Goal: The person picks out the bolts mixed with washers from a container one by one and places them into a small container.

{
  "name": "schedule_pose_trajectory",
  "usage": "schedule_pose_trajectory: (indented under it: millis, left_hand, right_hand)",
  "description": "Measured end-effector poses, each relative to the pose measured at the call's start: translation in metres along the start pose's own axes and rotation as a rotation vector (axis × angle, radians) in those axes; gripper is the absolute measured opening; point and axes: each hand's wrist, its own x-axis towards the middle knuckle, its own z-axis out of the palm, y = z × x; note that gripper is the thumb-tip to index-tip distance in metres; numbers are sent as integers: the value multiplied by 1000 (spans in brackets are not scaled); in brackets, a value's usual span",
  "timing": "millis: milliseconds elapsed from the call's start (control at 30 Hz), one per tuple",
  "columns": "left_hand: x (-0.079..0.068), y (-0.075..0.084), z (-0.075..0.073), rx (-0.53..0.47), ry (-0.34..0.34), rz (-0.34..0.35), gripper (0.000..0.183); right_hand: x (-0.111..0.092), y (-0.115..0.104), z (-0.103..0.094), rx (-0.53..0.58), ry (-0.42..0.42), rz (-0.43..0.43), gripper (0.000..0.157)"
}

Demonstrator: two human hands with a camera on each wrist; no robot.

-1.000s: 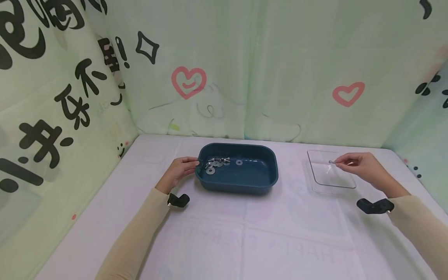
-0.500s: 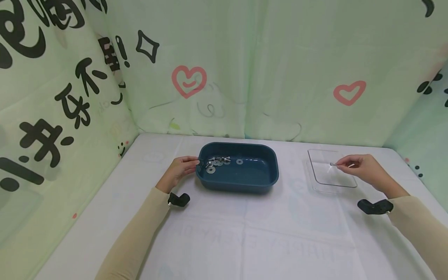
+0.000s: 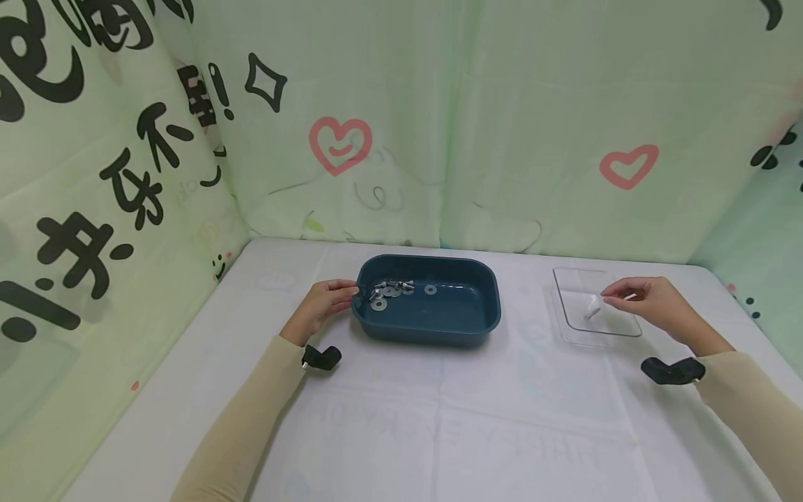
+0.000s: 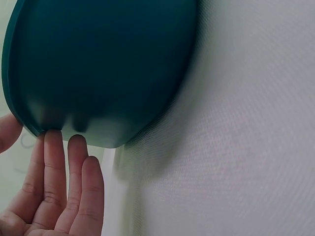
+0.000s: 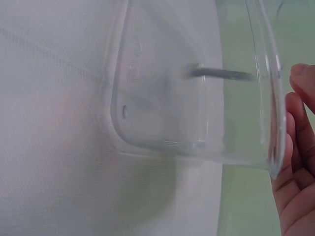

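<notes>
My left hand [image 3: 321, 307] grips the left end of a dark blue plastic basin [image 3: 426, 337], thumb over the rim and fingers against the outer wall [image 4: 108, 73]. Inside it, washers [image 3: 378, 305] and several shiny metal bolts [image 3: 395, 286] lie gathered at the left. On the right, my right hand [image 3: 646, 305] hovers over a clear plastic box [image 3: 602, 333], its thumb and forefinger slightly apart with nothing between them. A slim metal bolt [image 5: 221, 74], blurred by motion, is in mid-air within the box, below the fingertips.
A white cloth [image 3: 439, 418] covers the table. Pale green printed curtains [image 3: 521, 139] stand along the back and both sides. One washer [image 3: 430, 289] lies apart from the others, near the basin's middle.
My right thumb and forefinger have let go of the bolt they pinched, and it has dropped down into the clear box. The left hand and basin keep their place.
</notes>
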Motion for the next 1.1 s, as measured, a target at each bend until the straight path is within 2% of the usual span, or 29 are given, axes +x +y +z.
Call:
schedule_pose_trajectory:
  millis: [233,667,1100]
  left_hand:
    - [1,-2,-1,-11,-13,12,42]
    - [-1,1,1,-7,-3,-6,41]
    - [-3,3,0,10,-9,-4,40]
  right_hand:
    - [-1,-1,-2,33,-4,-15,39]
    - [-3,-1,-3,58,4,-57,43]
    - [0,-12,-7,35,19,-108,41]
